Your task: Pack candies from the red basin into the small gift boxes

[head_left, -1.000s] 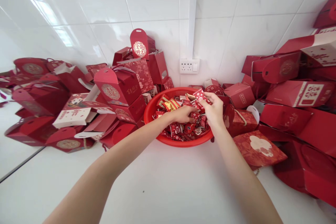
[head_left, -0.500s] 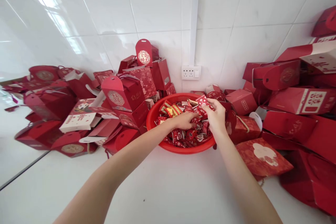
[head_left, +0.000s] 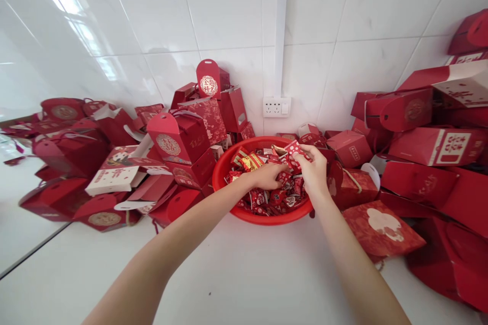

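Observation:
A round red plastic basket (head_left: 229,158) full of red and gold wrapped sweets (head_left: 249,161) stands on the white surface against the tiled wall. Both my arms reach into it. My left hand (head_left: 267,175) lies palm down on the sweets in the middle of the basket, fingers curled among them; what it grips is hidden. My right hand (head_left: 314,172) is just to its right, fingers pinched on a red packet with white dots (head_left: 294,150) held above the pile.
Heaps of red paper gift boxes and bags lie left (head_left: 177,137) and right (head_left: 438,147) of the basket, some open, some flat (head_left: 383,228). A white wall socket (head_left: 276,106) sits behind the basket. The white counter (head_left: 244,274) stretches in front.
Both hands stay in the basket almost unmoved. The view has dropped slightly, so everything sits a little lower in the picture than a second ago.

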